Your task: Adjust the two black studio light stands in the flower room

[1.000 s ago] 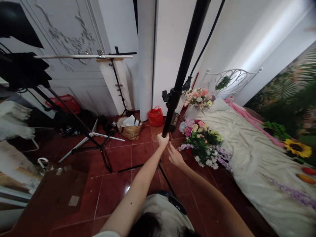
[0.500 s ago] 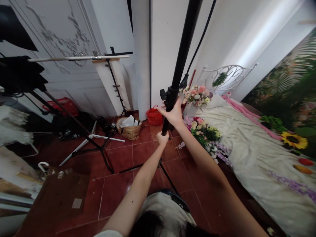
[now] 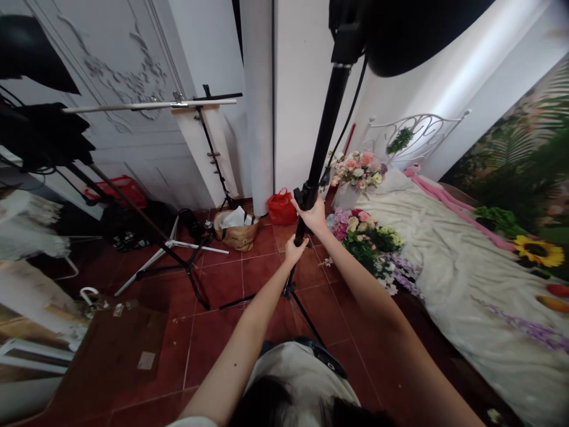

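Observation:
A black light stand (image 3: pixel 328 121) rises in front of me, its tripod legs spread on the floor. At its top a large black lamp head (image 3: pixel 413 35) is partly cut off by the frame's edge. My left hand (image 3: pixel 295 250) is wrapped round the lower pole. Just above it, my right hand (image 3: pixel 314 214) grips the pole by the black clamp collar (image 3: pixel 306 194), its thumb near the knob. A black cable (image 3: pixel 351 110) with a plug-like end hangs beside the pole.
Right: a cream-covered bed (image 3: pixel 462 261) with flowers (image 3: pixel 364 231) beside it. Behind the stand sit a red bag (image 3: pixel 282 207) and a woven basket (image 3: pixel 240 236). Left: another tripod stand (image 3: pixel 178 261), a white tripod and a cardboard box (image 3: pixel 120 350). Red tiles (image 3: pixel 217 326) cover the floor.
The upper pole has come down, bringing the black lamp head into view at the top. Both hands still hold the stand, the right one slightly lower.

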The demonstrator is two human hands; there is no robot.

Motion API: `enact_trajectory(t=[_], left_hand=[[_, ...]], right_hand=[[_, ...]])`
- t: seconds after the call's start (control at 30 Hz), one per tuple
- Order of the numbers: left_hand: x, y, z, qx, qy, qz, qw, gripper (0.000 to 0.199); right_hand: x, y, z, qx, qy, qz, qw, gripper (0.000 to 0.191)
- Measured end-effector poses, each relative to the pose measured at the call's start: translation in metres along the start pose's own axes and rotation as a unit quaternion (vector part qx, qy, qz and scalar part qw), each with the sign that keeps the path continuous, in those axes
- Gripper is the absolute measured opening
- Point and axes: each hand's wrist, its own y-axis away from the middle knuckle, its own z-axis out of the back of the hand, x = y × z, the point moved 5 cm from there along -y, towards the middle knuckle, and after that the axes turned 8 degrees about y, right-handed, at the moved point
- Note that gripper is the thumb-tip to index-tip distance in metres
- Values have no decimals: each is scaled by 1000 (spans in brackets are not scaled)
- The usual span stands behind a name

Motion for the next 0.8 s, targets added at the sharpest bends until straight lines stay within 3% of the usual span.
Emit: enact_trajectory(t=[0.13, 0.37, 0.57, 0.7, 0.8], left_hand=[[11, -2, -1, 16, 1, 8, 1000, 32], [24, -10, -2, 44, 26, -22, 998, 21], [31, -9, -3, 44, 49, -8, 998, 17], [38, -11, -2, 28, 95, 10, 995, 11], [40, -12, -2, 22, 120, 14, 992, 16]], right_hand=[[-18, 11, -6, 71, -33, 0, 997, 45], [-51, 54, -20, 46, 1, -89, 995, 44], [-86, 89, -35, 153, -12, -88, 984, 33], [-108, 115, -40, 121, 36, -141, 982, 39], [-115, 125, -43, 123, 68, -143, 980, 47]])
